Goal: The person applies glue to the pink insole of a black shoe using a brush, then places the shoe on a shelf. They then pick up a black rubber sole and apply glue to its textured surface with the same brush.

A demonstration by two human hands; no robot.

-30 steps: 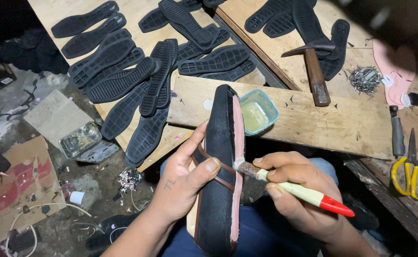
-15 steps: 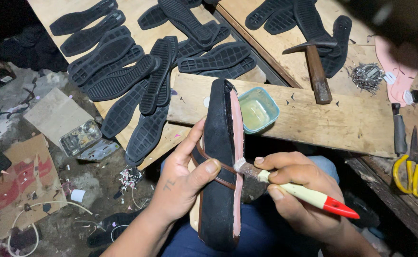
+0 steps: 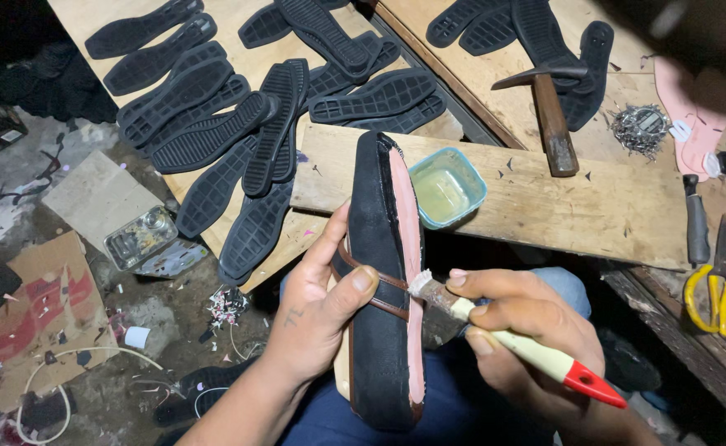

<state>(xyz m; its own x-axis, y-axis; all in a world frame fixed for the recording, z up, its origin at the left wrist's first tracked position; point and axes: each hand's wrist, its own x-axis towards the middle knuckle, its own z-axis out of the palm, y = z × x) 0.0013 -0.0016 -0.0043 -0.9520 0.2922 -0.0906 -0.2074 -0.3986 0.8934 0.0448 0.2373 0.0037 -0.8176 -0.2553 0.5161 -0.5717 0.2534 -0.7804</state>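
Right hand brushes shoe; tub holds glue.

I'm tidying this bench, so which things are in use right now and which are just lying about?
In use: black shoe in left hand; brush in right hand; glue tub.
Lying about: hammer; yellow scissors; loose black soles; nail pile.

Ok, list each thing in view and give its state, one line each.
Black shoe: on its side, pink bottom facing right, gripped by left hand.
Brush: held in right hand, bristles touching the pink bottom.
Glue tub: open, holding yellowish liquid.
Hammer: lying flat on the board.
Scissors: lying closed.
Black soles: loosely piled.
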